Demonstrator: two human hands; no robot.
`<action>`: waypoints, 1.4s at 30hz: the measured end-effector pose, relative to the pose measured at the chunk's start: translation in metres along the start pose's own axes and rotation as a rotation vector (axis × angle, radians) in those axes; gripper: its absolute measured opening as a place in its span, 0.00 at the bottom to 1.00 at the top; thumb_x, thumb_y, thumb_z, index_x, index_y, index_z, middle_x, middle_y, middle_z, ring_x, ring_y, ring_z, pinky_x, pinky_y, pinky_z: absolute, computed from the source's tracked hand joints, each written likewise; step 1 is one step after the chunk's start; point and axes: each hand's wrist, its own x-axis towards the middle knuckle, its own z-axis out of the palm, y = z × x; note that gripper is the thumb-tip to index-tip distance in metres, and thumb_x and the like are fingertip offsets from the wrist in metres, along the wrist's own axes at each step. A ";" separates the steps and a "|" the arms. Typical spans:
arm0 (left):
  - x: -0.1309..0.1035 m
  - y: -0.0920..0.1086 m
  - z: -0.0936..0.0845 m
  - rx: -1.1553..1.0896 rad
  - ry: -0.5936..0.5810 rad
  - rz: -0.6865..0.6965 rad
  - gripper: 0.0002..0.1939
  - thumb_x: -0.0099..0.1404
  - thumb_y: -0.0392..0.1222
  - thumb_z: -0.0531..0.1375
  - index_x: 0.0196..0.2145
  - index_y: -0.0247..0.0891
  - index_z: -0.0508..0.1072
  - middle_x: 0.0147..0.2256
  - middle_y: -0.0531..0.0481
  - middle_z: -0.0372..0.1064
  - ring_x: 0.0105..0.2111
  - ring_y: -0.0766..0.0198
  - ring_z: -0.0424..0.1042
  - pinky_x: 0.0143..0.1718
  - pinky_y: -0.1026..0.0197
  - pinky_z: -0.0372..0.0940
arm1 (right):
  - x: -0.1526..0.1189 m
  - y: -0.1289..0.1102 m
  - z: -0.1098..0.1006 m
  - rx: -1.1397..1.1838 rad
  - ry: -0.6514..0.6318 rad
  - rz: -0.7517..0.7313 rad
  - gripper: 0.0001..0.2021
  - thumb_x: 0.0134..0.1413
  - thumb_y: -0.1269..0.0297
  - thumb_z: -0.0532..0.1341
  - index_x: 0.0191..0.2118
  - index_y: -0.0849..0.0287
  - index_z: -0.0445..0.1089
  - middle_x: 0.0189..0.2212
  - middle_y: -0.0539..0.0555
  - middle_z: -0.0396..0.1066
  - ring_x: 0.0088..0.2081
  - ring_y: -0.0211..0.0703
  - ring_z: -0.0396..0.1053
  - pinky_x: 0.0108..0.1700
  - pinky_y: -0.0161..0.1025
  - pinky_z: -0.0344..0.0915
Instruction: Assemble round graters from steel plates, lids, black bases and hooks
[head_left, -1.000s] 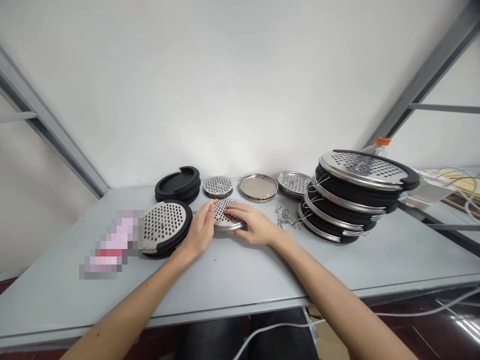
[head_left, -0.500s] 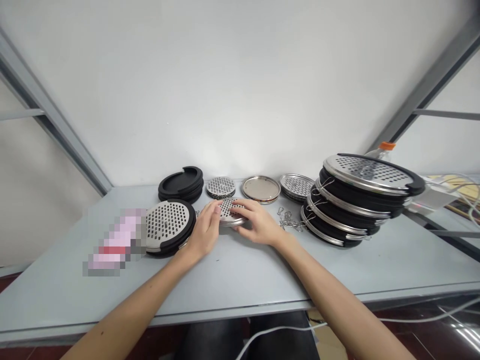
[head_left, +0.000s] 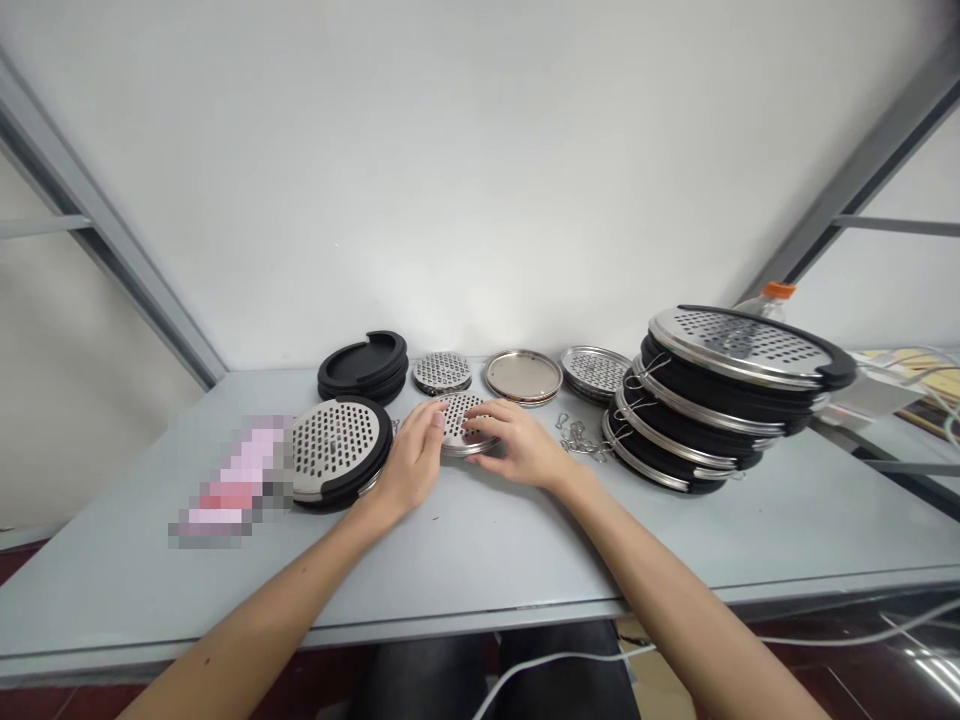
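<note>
A round perforated metal plate (head_left: pixel 459 418) with a metal rim lies in front of me on the table, between my two hands. My left hand (head_left: pixel 417 450) holds its left edge, the fingers close together along the rim. From the right, my right hand (head_left: pixel 522 443) grips the plate, with its fingers over the top and the thumb at the near edge. Left of my left hand, a black ring holder with a perforated disc (head_left: pixel 335 442) rests tilted. Small wire clips (head_left: pixel 582 440) lie in a loose heap to the right of my right hand.
Along the wall stand black rings (head_left: pixel 363 364), small perforated discs (head_left: pixel 442 372), plain metal rims (head_left: pixel 523 376) and rimmed perforated plates (head_left: pixel 595 372). A tall leaning stack of finished-looking black-and-metal discs (head_left: pixel 742 345) is at right, before a bottle with an orange cap (head_left: pixel 778 291). A blurred pink item (head_left: pixel 240 470) lies left.
My right fingers have shifted slightly on the perforated plate, and the view has moved a little. Both hands stay at the plate's edges.
</note>
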 end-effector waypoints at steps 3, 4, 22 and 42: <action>0.000 -0.001 0.000 0.008 -0.011 -0.003 0.23 0.72 0.51 0.43 0.51 0.37 0.68 0.54 0.42 0.65 0.57 0.57 0.61 0.60 0.51 0.52 | 0.000 0.001 0.000 0.018 -0.035 0.023 0.19 0.47 0.61 0.66 0.47 0.56 0.71 0.48 0.59 0.70 0.49 0.51 0.67 0.51 0.49 0.64; 0.000 -0.002 0.000 0.014 -0.016 -0.004 0.23 0.72 0.51 0.43 0.51 0.37 0.68 0.54 0.42 0.65 0.57 0.57 0.60 0.60 0.51 0.51 | -0.001 0.001 0.001 0.027 -0.045 0.036 0.21 0.45 0.60 0.68 0.48 0.56 0.71 0.48 0.59 0.69 0.49 0.52 0.67 0.52 0.49 0.63; -0.009 -0.014 -0.004 0.439 -0.383 -0.006 0.25 0.69 0.51 0.49 0.60 0.41 0.61 0.65 0.38 0.47 0.65 0.43 0.40 0.60 0.38 0.45 | -0.003 0.007 0.001 0.044 0.000 0.196 0.23 0.55 0.55 0.60 0.54 0.60 0.66 0.56 0.64 0.61 0.58 0.52 0.59 0.60 0.51 0.57; -0.015 -0.006 -0.001 0.535 -0.557 -0.008 0.36 0.70 0.59 0.42 0.66 0.33 0.44 0.67 0.41 0.30 0.66 0.51 0.31 0.64 0.47 0.39 | -0.005 0.015 0.010 -0.067 -0.087 0.339 0.22 0.65 0.58 0.45 0.56 0.66 0.63 0.56 0.65 0.64 0.57 0.50 0.63 0.60 0.48 0.59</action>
